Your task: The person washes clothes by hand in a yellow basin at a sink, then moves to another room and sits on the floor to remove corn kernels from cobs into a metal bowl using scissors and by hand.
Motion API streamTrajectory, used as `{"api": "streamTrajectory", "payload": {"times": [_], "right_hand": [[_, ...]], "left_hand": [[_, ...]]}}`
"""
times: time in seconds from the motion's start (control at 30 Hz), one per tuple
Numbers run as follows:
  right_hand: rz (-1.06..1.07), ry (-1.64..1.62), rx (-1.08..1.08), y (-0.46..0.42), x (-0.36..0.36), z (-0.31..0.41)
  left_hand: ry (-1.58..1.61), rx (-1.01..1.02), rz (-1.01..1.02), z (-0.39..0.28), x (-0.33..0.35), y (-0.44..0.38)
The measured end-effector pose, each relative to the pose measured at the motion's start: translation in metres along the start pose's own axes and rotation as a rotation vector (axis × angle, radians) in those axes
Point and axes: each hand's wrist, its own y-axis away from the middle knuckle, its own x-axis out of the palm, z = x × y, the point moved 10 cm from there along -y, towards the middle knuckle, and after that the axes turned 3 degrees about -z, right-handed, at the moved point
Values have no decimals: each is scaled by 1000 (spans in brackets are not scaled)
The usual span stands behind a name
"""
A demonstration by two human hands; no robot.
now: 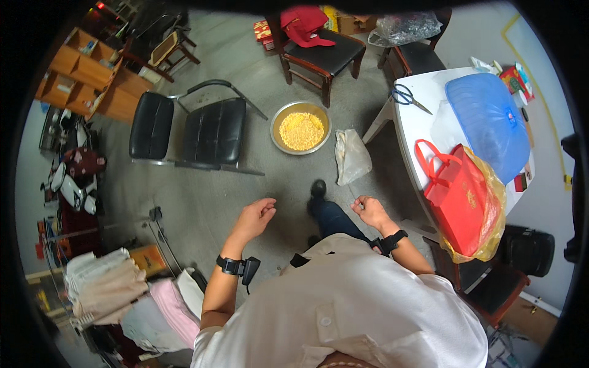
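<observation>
My left hand (256, 218) hangs in front of my body over the grey floor, fingers loosely curled, with nothing seen in it. My right hand (370, 211) is bent with thumb and fingertips close together; whether something thin is between them I cannot tell. Just beyond my right hand, a whitish plastic bag (353, 158) lies on the floor. Left of that bag stands a round metal basin (275, 133) holding yellow kernels that look like corn (301, 132). Neither hand touches the bag or the basin. One dark shoe (318, 188) shows between my hands.
A black armchair (214, 131) stands left of the basin, a wooden chair with a red bag (306, 27) beyond it. At right, a white table (409, 138) bears scissors (409, 99), a blue plastic bag (487, 122) and a red gift bag (460, 198). Folded cloths (106, 290) lie lower left.
</observation>
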Motion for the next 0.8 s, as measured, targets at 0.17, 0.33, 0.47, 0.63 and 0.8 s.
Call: {"api": "streamTrajectory", "payload": {"times": [0.17,0.33,0.47,0.63,0.8], "right_hand": [[-125,-45,-31,-134,3,11],[-157,-141,-47,-234,-17,64],[-251,-153,63,-276,-33,55],[-345,-392,350,-287,-30,26],[-626,-370,566,-277,-10,1]], "left_hand": [[-33,75,129,4,-15,-124],[-58,15,222,-10,-65,-224],[-69,-24,310,-3,-81,-310],[-157,51,619,-24,-39,-403],[-327,195,984,-10,40,-482]]}}
